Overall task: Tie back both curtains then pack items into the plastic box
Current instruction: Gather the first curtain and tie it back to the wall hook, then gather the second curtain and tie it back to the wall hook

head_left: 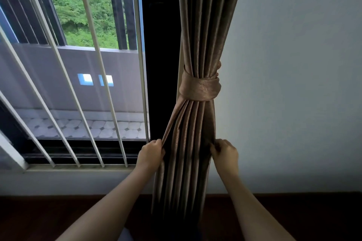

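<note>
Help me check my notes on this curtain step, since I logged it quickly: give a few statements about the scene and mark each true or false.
1. The tie-back band is wrapped around the curtain. True.
2. The left hand hangs free, holding nothing. False: it pinches a fold at the curtain's left edge, below the band.
3. The right hand grips the curtain's right edge. True.
4. The curtain hangs left of the window. False: it hangs right of it, beside the wall.

Barred window (pixel 78 64), pale wall (pixel 293 84)
</note>
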Demonstrator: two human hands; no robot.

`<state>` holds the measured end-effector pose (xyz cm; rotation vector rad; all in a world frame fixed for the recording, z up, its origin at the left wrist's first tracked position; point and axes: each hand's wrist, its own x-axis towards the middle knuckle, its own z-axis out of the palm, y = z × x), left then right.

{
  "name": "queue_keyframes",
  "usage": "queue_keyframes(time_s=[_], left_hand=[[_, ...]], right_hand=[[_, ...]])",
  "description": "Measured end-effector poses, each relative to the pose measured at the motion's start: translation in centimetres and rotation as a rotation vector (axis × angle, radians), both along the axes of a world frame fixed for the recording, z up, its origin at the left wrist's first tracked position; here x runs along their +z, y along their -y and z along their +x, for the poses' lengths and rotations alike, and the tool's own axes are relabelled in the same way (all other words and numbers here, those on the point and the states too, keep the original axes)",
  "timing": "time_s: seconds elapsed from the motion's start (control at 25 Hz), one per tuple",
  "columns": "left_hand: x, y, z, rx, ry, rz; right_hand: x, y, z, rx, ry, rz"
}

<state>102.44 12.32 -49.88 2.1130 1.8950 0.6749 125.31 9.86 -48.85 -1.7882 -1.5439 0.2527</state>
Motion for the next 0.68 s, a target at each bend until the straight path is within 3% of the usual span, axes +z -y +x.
queue_keyframes(time_s=[0.16,0.32,0.44,0.56,0.68], left_hand=[[1.8,-0.5,-0.4,-0.083,0.154,0.141],[2.0,0.2,-0.4,-0.104,0.087,0.133],[3.3,0.5,-1.0,-0.185,0.010,0.100],[4.5,2.1,-2.5,-0.162,0.047,0.152],[6.2,3.6,-5.0,-0.056,0.034,0.227]], right_hand=[[0.4,0.0,-0.9,0.109,0.020,0.001],[0.4,0.5,-1.0,0.022,0.035,-0.081],[2.3,0.7,-1.2,0.083,0.028,-0.125],[3.2,2.6,-2.9,0.028,-0.101,0.111],[5.0,4.2,-6.8,0.107,-0.049,0.440]])
